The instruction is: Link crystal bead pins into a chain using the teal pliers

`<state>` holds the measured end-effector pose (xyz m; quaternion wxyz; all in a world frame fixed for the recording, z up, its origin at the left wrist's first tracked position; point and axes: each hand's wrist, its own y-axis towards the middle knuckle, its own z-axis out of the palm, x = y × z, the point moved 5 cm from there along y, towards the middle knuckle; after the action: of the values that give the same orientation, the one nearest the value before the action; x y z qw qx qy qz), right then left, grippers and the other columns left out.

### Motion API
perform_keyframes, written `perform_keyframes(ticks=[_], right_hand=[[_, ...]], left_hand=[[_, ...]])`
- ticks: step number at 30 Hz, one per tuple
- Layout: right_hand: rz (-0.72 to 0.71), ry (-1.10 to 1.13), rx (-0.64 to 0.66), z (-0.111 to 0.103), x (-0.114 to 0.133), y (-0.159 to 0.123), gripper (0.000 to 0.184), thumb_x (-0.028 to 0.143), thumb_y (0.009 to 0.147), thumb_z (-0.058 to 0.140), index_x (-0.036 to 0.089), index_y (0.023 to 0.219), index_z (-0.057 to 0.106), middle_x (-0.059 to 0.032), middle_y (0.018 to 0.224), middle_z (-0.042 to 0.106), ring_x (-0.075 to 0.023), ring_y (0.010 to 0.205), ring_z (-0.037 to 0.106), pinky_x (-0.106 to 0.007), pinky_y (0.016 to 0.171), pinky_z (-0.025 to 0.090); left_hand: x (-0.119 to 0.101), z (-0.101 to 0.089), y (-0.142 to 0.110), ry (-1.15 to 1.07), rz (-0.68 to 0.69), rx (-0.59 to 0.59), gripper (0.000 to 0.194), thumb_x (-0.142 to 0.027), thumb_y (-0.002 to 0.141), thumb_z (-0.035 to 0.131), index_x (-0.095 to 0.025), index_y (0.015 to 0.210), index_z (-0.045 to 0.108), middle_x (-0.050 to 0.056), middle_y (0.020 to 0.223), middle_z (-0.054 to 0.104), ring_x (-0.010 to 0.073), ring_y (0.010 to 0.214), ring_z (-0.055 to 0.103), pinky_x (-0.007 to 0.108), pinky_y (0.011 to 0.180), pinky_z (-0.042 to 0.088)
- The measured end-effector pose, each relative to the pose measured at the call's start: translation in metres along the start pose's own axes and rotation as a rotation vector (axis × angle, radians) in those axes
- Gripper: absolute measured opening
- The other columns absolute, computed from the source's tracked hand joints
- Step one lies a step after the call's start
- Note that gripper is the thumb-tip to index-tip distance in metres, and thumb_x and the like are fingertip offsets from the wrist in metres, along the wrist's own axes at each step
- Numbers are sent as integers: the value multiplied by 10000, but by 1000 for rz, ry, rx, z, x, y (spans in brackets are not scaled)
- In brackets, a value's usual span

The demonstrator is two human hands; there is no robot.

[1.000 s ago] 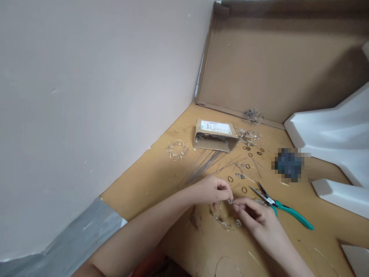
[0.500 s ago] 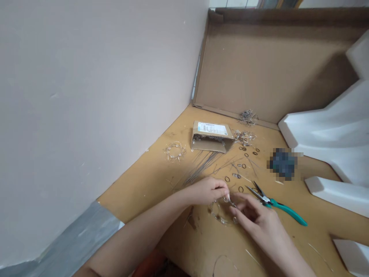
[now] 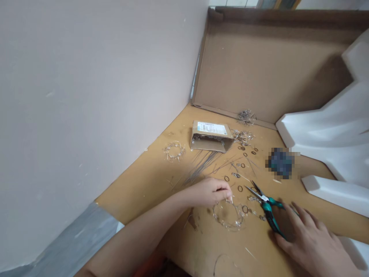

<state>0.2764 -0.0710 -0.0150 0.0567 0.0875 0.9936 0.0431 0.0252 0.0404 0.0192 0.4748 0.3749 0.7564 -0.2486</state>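
My left hand (image 3: 215,191) pinches the top of a wire ring with clear beads (image 3: 236,223), which hangs just over the table. My right hand (image 3: 313,236) is spread, with fingers apart, around the handles of green-handled needle-nose pliers (image 3: 268,215). The pliers lie with jaws apart, pointing up and left. Whether the right fingertips touch the handles, I cannot tell. Between the ring and the pliers lie a small dark ring (image 3: 245,209) and a few clear beaded pieces (image 3: 253,199).
A small cardboard box (image 3: 211,129) stands open toward me, with straight wires (image 3: 204,165) before it. A finished-looking beaded ring (image 3: 174,151) lies left. Tangled beaded wire (image 3: 244,136) sits behind. White foam (image 3: 323,188) borders the right, a large cardboard panel (image 3: 268,69) the back.
My right hand has let go of the beaded wire ring and moved right to the pliers' handles, opening out. My left hand keeps its pinch on the ring almost in place.
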Motion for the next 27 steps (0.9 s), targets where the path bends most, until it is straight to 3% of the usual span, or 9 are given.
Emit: perform_keyframes(ticks=[3, 9, 14, 18, 20, 22, 24, 27], right_hand=[[-30, -89, 60, 2, 0, 8, 652, 505, 713, 475, 149, 1259, 468, -182, 1219, 542, -377, 1006, 544, -477, 764, 433], [4, -176, 115, -6, 9, 19, 485, 384, 693, 465, 162, 1114, 558, -137, 918, 601, -335, 852, 586, -425, 663, 437], [-20, -192, 153, -7, 17, 26, 443, 306, 658, 495, 154, 1066, 574, -161, 922, 619, -354, 813, 604, -433, 632, 425], [-29, -158, 193, -5, 5, 35, 320, 272, 651, 500, 168, 941, 589, -137, 812, 661, -335, 731, 637, -417, 620, 435], [52, 20, 199, -7, -5, 37, 308, 293, 679, 472, 186, 954, 561, -104, 759, 671, -292, 690, 647, -376, 588, 454], [142, 398, 210, -13, -5, 34, 324, 329, 686, 484, 200, 979, 535, -75, 736, 672, -248, 623, 638, -346, 558, 471], [165, 827, 200, -24, 13, 25, 358, 384, 667, 552, 217, 983, 522, -58, 769, 666, -224, 606, 622, -332, 546, 484], [139, 1084, -1, -54, 57, 12, 319, 412, 690, 595, 236, 943, 513, -49, 813, 641, -212, 728, 624, -301, 619, 488]], left_hand=[[-4, 0, -2, -58, -6, 45, 223, -307, 838, 454, -170, 812, 627, -50, 592, 471, 68, 543, 433, 175, 535, 318], [-6, 1, -3, -57, 11, 68, 210, -290, 842, 455, -171, 807, 625, -49, 606, 476, 65, 539, 447, 181, 541, 326], [-5, 3, -2, -4, 42, 69, 223, -295, 842, 456, -168, 817, 637, -31, 638, 526, 76, 572, 452, 181, 556, 341], [-4, 4, -2, 4, 43, 70, 232, -301, 842, 448, -164, 817, 632, -24, 654, 544, 81, 583, 453, 181, 557, 346], [-3, 4, -1, 12, 45, 53, 238, -310, 844, 442, -165, 818, 629, -23, 653, 548, 82, 580, 455, 183, 567, 354], [-1, 4, -1, 25, 56, 19, 240, -320, 845, 439, -168, 824, 624, -24, 660, 555, 83, 584, 461, 185, 582, 362], [2, 4, 0, 37, 64, -14, 237, -324, 845, 440, -171, 830, 620, -24, 670, 560, 83, 590, 468, 185, 591, 367], [6, 8, 1, 48, 54, -17, 235, -320, 846, 439, -174, 841, 623, -28, 661, 558, 84, 583, 479, 180, 575, 366]])
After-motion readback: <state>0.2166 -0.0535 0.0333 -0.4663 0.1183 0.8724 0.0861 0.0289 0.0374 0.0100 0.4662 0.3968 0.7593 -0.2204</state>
